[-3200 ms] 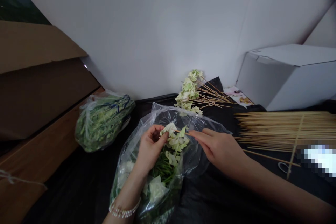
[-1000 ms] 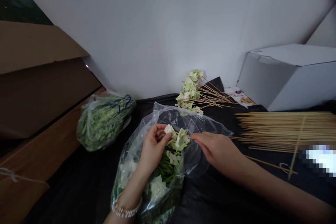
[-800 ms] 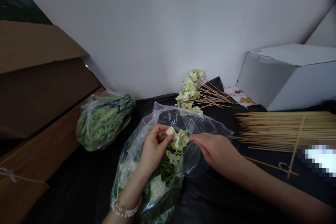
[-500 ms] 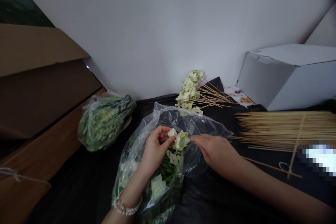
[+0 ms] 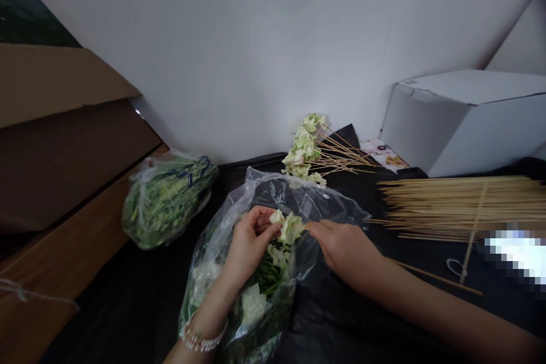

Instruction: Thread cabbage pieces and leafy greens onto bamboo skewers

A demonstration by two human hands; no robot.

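Over an open clear plastic bag (image 5: 239,205), my left hand (image 5: 253,236) pinches pale green leaf pieces (image 5: 292,228), which look like cabbage. My right hand (image 5: 341,244) grips a bamboo skewer (image 5: 439,278) close to its tip, right beside the leaf. The skewer's long end comes out from behind my right forearm. Its tip meets the leaf, but how deep it goes I cannot tell. Green stems (image 5: 273,273) and more pale leaves (image 5: 253,304) lie in the bag beneath my hands. A bracelet circles my left wrist.
Beyond the bag lie several skewers with leaves (image 5: 305,148) bunched on their ends. A bundle of bare skewers (image 5: 447,205) lies at right, near a blurred bright patch. A white box (image 5: 426,125) stands behind. At left are a bag of greens (image 5: 166,199) and a cardboard box (image 5: 63,153).
The view has shifted slightly, so most things sit a little further left. The skewer tip appears slightly closer to the leaf. Both hands keep their grips.
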